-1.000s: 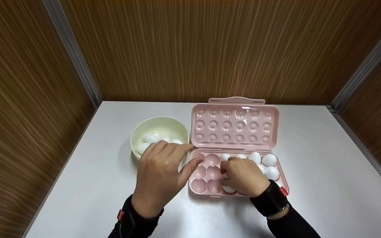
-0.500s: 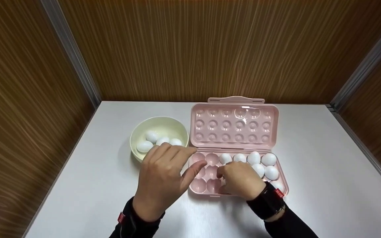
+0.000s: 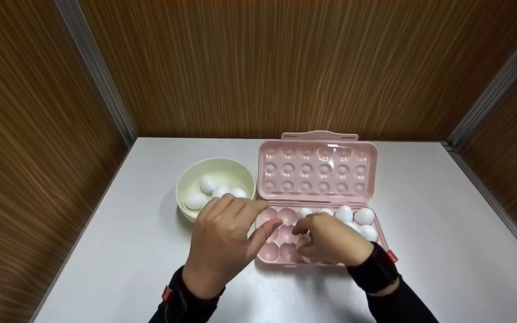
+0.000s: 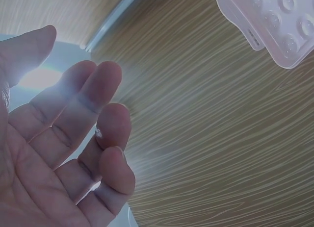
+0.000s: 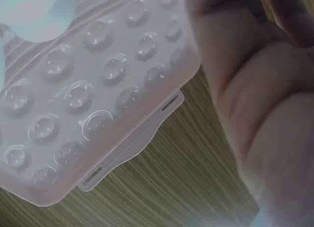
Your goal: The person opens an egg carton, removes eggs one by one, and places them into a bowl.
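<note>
A pink egg box [image 3: 317,199] stands with its lid raised, and white eggs [image 3: 364,216] fill many cups on its right side. My right hand [image 3: 332,237] is over the front middle of the tray, its thumb and bent index finger apart. A shaded pale egg [image 3: 304,241] shows between them, seemingly in a cup. The right hand covers part of the tray. My left hand [image 3: 225,240] hovers between the bowl and the tray, thumb spread from the fingers. In the left wrist view, the fingers [image 4: 108,80] are loosely bent and hold nothing.
Left of the egg box is a pale green bowl [image 3: 184,181] with several white eggs [image 3: 195,200] in it. Both stand on a white table [image 3: 429,215]. Wood-grain panels [image 3: 240,67] rise behind and at both sides.
My right thumb and index finger have spread apart over the tray, and that wrist has shifted slightly right. My left hand has drifted slightly right. An egg in the bowl has rolled a little.
</note>
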`<state>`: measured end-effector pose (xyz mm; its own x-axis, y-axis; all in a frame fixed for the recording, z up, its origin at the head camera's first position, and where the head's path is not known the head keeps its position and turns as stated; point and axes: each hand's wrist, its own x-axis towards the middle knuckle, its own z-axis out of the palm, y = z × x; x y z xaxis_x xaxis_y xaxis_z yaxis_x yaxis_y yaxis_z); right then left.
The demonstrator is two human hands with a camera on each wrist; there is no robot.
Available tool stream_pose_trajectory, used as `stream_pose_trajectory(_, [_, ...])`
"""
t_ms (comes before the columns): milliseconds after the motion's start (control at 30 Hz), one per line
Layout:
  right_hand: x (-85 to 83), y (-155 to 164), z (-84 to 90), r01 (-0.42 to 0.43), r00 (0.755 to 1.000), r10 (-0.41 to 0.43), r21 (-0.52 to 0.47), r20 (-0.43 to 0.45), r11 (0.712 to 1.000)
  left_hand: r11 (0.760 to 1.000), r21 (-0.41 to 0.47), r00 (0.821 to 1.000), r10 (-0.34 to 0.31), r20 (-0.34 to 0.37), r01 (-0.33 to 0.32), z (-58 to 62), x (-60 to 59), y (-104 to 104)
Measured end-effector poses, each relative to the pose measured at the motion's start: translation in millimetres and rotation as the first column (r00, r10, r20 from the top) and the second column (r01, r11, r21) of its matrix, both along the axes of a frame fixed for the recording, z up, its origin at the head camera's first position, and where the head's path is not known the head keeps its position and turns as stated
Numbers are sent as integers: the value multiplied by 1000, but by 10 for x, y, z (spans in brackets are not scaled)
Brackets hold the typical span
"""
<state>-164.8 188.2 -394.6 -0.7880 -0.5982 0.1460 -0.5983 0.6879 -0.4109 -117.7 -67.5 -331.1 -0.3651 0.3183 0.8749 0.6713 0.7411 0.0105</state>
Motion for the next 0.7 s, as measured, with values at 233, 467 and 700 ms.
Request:
stream_pose_trajectory(233, [-13, 108, 159, -153, 987, 159, -301, -5, 941, 1000, -10, 1000, -14, 3, 14, -16, -26, 9])
stream_pose_trajectory(467, [22, 65, 240, -149, 968, 247, -715, 33, 683, 998, -10, 998, -66, 25, 66, -57, -53, 39])
stream_pose_trajectory(700, [71, -31, 281, 91, 924, 333, -952, 190, 291, 987, 2, 987, -159, 24, 159, -80, -58, 117])
